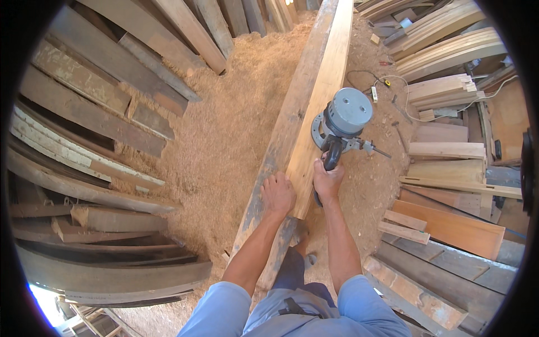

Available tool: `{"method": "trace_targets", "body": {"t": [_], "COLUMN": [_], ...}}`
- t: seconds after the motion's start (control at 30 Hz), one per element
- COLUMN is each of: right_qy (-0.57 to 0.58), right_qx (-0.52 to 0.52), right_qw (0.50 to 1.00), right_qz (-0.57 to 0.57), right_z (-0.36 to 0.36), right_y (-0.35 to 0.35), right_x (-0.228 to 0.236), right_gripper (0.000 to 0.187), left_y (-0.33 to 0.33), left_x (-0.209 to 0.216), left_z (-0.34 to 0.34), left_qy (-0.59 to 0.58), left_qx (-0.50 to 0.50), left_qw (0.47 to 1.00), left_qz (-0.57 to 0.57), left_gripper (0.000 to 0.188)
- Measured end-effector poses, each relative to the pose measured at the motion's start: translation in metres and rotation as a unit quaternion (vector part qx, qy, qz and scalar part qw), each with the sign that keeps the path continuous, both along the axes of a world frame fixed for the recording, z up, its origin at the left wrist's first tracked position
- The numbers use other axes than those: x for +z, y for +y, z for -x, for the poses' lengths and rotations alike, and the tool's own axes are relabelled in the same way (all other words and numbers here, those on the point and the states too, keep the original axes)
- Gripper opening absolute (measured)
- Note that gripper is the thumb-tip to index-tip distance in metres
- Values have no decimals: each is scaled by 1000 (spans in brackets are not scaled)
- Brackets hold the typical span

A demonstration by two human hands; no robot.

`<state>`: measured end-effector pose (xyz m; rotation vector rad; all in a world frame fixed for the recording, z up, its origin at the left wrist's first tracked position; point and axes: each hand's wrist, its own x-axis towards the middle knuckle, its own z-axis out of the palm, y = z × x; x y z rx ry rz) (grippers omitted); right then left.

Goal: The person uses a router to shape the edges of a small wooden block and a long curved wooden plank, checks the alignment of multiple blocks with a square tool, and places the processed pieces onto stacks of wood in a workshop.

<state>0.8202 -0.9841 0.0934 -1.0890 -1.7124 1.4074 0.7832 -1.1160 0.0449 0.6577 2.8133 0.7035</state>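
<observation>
My right hand (pixel 328 180) is closed around the black handle of a router (pixel 351 111) with a rounded grey motor housing. The router's round base rests on a pale, planed wooden board (pixel 335 67), and a thin metal rod sticks out on its right side. That board lies lengthwise on an older, stained beam (pixel 281 132). Near the board's close end, my left hand (pixel 278 194) lies over its left edge and the beam, fingers down on the wood. The bit under the router is hidden.
Sawdust and shavings (pixel 224 123) cover the floor. Stacked rough planks (pixel 95 106) line the left side; sawn boards (pixel 449 149) pile up on the right. A cable (pixel 410 106) runs along the floor at right, near a hammer (pixel 400 135). My foot (pixel 301 245) stands beside the beam.
</observation>
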Motion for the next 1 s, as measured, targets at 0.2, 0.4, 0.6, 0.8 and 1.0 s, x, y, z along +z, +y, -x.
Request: {"method": "trace_targets", "body": {"t": [0.2, 0.4, 0.6, 0.8, 1.0], "right_qy": [-13, -9, -68, -40, -28], "right_qx": [-16, -26, -34, -29, -15], "right_qw": [1000, 999, 997, 999, 999], "right_qz": [6, -23, 12, -18, 1], "right_z": [9, 18, 29, 35, 46], "right_y": [16, 31, 43, 64, 72], "right_x": [-7, -11, -7, -26, -22], "right_gripper": [19, 21, 26, 31, 28], "left_y": [3, 3, 1, 7, 3], "left_x": [5, 7, 2, 6, 5], "left_z": [2, 1, 2, 0, 1], "left_qy": [-41, -53, -28, -16, -8], "left_qx": [-7, -8, -10, -12, -14], "left_qw": [999, 998, 999, 1000, 999], "left_qz": [29, 29, 17, 21, 33], "left_gripper": [22, 23, 21, 20, 20]}}
